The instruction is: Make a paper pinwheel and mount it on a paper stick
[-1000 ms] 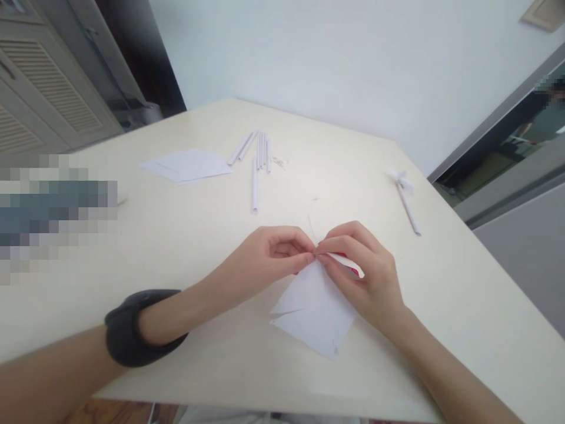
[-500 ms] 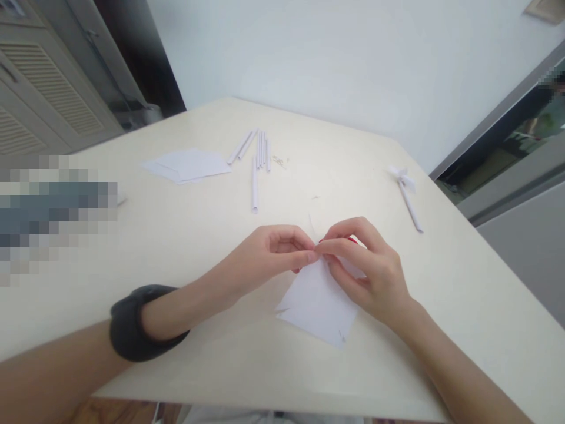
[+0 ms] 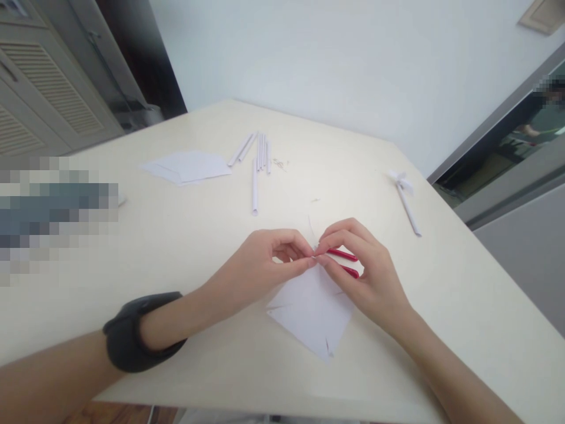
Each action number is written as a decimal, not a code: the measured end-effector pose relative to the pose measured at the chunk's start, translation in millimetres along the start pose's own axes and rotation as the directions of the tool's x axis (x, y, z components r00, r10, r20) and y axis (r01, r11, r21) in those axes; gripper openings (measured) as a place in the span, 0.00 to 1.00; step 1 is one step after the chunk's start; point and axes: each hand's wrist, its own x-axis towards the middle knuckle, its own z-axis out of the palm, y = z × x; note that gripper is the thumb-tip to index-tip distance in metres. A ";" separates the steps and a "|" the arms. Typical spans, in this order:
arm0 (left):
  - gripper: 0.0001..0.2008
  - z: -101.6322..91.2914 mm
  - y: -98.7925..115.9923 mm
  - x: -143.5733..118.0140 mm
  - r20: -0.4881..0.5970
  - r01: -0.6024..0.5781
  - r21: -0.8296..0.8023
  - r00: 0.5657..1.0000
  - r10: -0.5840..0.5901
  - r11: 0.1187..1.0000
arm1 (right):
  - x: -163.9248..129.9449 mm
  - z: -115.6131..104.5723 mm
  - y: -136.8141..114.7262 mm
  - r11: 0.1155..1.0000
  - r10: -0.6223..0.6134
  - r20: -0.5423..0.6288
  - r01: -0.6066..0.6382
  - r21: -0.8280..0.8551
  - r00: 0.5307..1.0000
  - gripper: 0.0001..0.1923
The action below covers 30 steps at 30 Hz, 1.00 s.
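Change vs a second ago: red tweezers [image 3: 343,262] now show clearly under our right hand [image 3: 366,274]; before they were mostly hidden behind the fingers. The white paper sheet [image 3: 311,312] has shifted slightly, its lower corner now pointing toward bottom centre of the frame. Both hands stay at frame centre. Left hand [image 3: 265,268] grip: thumb and forefinger pinched closed on the sheet's top corner. Right hand grip: closed on the tweezers, tips meeting that same corner. We read this as the corner being started onto the tweezers. Sheet lies flat on the surface [image 3: 176,247]. Rolled paper sticks [image 3: 258,159] and spare sheets [image 3: 188,166] sit upper left, untouched.
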 end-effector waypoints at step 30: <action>0.05 3.4 4.2 -5.2 -0.115 -0.189 0.348 0.964 0.241 0.918 | -4.1 7.2 -5.8 0.995 0.098 -0.046 -0.100 -0.028 0.994 0.07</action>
